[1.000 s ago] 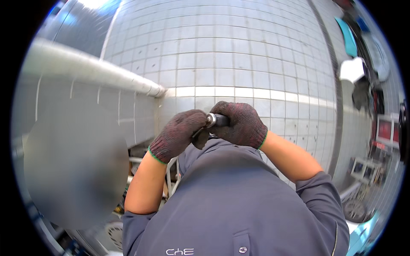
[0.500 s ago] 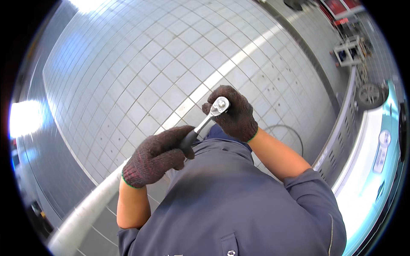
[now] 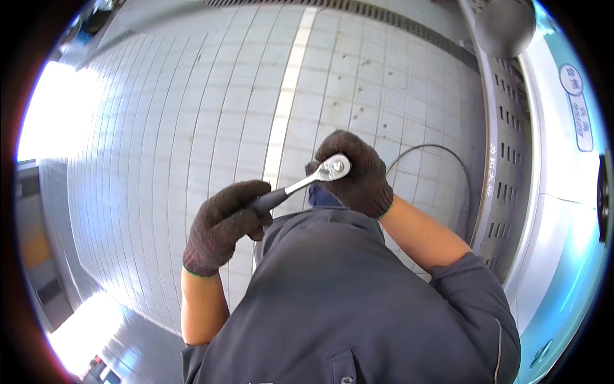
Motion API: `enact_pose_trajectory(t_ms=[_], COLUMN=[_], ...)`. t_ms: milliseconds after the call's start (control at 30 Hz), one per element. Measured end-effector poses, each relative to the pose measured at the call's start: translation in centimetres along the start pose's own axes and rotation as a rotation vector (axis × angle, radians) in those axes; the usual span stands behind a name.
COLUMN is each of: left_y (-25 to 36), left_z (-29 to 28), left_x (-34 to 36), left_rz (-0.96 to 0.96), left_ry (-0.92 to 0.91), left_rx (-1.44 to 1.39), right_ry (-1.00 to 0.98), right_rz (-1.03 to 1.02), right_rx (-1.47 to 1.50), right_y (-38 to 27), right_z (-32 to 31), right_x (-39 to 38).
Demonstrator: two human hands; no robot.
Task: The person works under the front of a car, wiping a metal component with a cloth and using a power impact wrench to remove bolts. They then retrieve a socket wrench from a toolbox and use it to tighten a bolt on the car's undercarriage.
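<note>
A ratchet wrench [image 3: 300, 185] with a dark handle and a shiny metal head spans my two hands in front of my body. Its handle sits in my left hand [image 3: 225, 224], between the thumb and the curled fingers. The head, with its round drive side facing up, rests against my right hand [image 3: 355, 171], whose fingers are closed around it from beneath and behind. Both hands wear dark knitted gloves with green cuff edges. The right fingertips are partly hidden behind the wrench head.
A white and turquoise car [image 3: 550, 192] stands at the right beside a long slotted metal ramp [image 3: 502, 166]. A black hose [image 3: 448, 153] curves over the tiled floor [image 3: 211, 115] by the ramp. A drain grate [image 3: 384, 16] crosses the far floor, and a white line [image 3: 288, 83] runs across the tiles.
My view has turned to the right, so the floor line now runs nearly straight ahead and the car's wheel has left its former place. The wrench lies flatter, still in both hands.
</note>
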State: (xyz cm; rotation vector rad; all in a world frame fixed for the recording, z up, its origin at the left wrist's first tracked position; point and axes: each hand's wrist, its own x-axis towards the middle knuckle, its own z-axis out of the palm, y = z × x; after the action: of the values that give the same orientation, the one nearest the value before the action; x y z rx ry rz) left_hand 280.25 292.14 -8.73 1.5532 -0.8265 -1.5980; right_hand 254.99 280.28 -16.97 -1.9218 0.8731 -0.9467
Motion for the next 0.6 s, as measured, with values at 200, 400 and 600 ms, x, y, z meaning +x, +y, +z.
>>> enact_pose_trajectory(t_ms=[200,400,600], left_y=[8.1,14.8,21.0], left_z=[5.2,8.7,9.4], left_x=[12.5,25.4,39.5], left_rz=[0.076,0.052,0.097], left_ry=[-0.129,-0.266,-0.393], left_rx=[-0.018,0.029,-0.107], right_ry=[0.103,0.215,0.307], right_rz=[-0.182,-0.288,-0.155], right_rx=[-0.115,-0.345,-0.343], right_y=[4.0,8.9,15.9], right_z=[-11.9,-20.0,-24.6], right_x=[8.2,16.3,25.3])
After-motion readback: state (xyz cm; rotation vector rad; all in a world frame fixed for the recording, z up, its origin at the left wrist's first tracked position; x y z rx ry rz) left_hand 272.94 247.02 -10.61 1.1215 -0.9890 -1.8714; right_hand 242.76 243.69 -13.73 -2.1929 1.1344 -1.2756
